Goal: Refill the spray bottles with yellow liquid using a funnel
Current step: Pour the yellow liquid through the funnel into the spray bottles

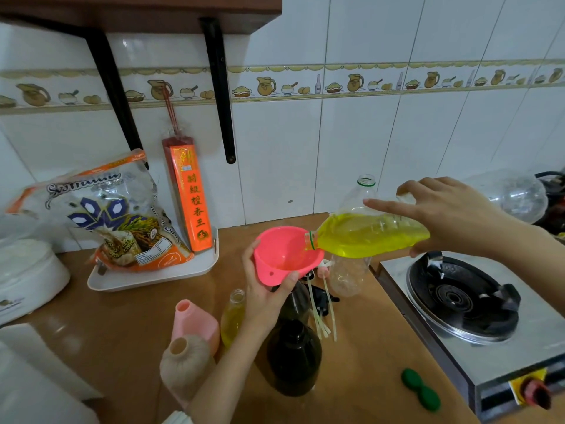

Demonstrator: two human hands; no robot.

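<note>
Yellow liquid (363, 240) is seen in the head view inside a clear plastic bottle (373, 237) that is held nearly level above the right part of the table (367, 347), its open mouth with a green ring resting at the rim of a pink funnel (286, 255). The bottle is clasped near its base by the right hand (452, 215), the fingers curled over its top. The funnel is gripped at its lower edge by the left hand (266, 298), thumb on the rim tab, and is set above a dark spray bottle (295, 301); whether its spout sits in the neck cannot be told, since the hand covers it. A second dark bottle (293, 359) stands nearer the front edge of the table. Just left of the left hand stands a small clear bottle (234, 319) partly filled with yellow liquid, then a pink bottle (195, 322) and a beige bottle (185, 362), both uncapped. Spray heads with pale tubes (324, 307) lie just right of the dark bottles. Two empty clear bottles (351, 270) stand behind the poured one. A green cap (420, 390) lies near the front edge, beside a gas stove (461, 298) at the right edge. A white tray (153, 270) with a rice bag (122, 221) sits toward the back left
</note>
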